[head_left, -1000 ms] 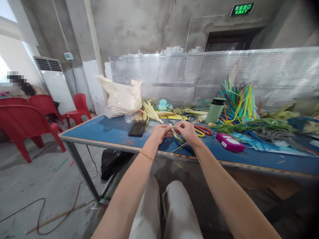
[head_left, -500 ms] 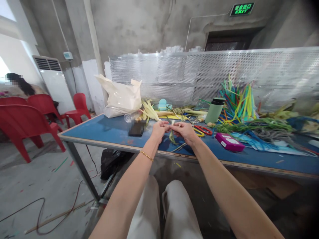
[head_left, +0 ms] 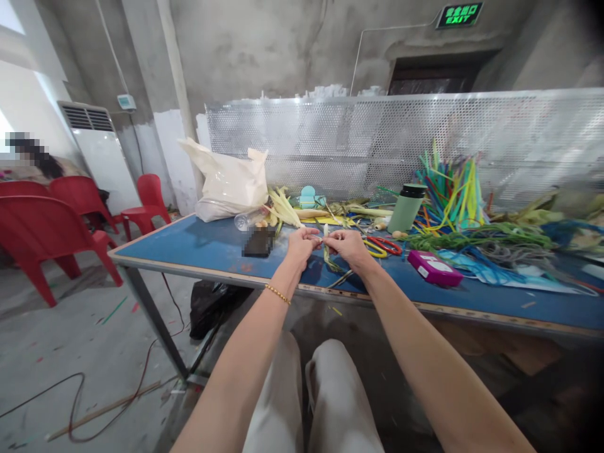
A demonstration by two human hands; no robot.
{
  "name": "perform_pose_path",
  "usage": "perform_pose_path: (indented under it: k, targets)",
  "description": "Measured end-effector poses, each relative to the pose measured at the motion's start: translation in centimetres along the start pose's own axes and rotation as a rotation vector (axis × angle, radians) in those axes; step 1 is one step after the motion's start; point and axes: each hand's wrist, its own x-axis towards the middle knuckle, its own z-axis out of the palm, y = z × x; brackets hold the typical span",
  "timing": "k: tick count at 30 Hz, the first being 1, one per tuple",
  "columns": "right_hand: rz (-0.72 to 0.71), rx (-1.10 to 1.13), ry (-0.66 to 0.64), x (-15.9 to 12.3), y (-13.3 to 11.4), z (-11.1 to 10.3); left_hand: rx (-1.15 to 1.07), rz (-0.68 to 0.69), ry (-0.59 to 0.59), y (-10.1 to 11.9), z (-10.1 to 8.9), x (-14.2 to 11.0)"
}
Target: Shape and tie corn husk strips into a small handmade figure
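Observation:
Over the front of the blue table [head_left: 189,248], my left hand [head_left: 303,244] and my right hand [head_left: 346,245] meet with fingertips pinched together. Between them a pale green strip of corn husk [head_left: 326,253] stands roughly upright, its darker frayed end hanging toward the tabletop. Both hands are closed at the husk strip; the exact grip of the left fingers is too small to make out. Just right of my right hand lie scissors [head_left: 387,245] with red and yellow handles. More pale corn husks [head_left: 284,211] lie beyond my left hand.
A dark phone-like object [head_left: 258,242] and a cream plastic bag [head_left: 231,182] are at left. To the right stand a green bottle [head_left: 408,209], a purple box [head_left: 434,268] and colourful strips [head_left: 457,195]. Red chairs [head_left: 42,245] stand on the floor.
The fingers have shifted around the husk strip, which now stands more upright between them than a second ago. Both hands stay at nearly the same place over the table.

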Motion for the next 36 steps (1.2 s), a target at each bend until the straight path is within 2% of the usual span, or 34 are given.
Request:
perform_pose_path:
  k: [10, 15, 19, 22, 24, 29, 32, 36]
  targets:
    - [0.025, 0.016, -0.025, -0.3, -0.5, 0.2, 0.034, -0.019, 0.041, -0.2, -0.1, 0.2]
    - [0.063, 0.118, -0.077, -0.3, -0.3, -0.3, 0.002, -0.094, 0.012, 0.0, -0.2, 0.2]
    - [0.074, 0.168, -0.129, -0.3, 0.1, -0.9, -0.005, -0.167, -0.095, 0.1, -0.2, -0.1]
    - [0.107, 0.163, -0.167, -0.4, 0.1, -1.1, 0.038, -0.149, -0.192, 0.1, -0.3, -0.3]
    - [0.117, 0.16, -0.158, -0.5, 0.1, -1.1, 0.032, -0.127, -0.195, 0.0, -0.4, -0.4]
    - [0.081, 0.102, -0.053, -0.7, -0.2, -1.0, -0.002, -0.149, -0.165, -0.1, -0.5, -0.3]
    - [0.037, 0.066, -0.056, -0.7, -0.2, -1.1, -0.012, -0.16, -0.19, -0.1, -0.6, -0.2]
    - [-0.044, 0.006, -0.066, -0.7, -0.2, -1.2, 0.059, -0.105, -0.186, -0.3, -0.7, 0.0]
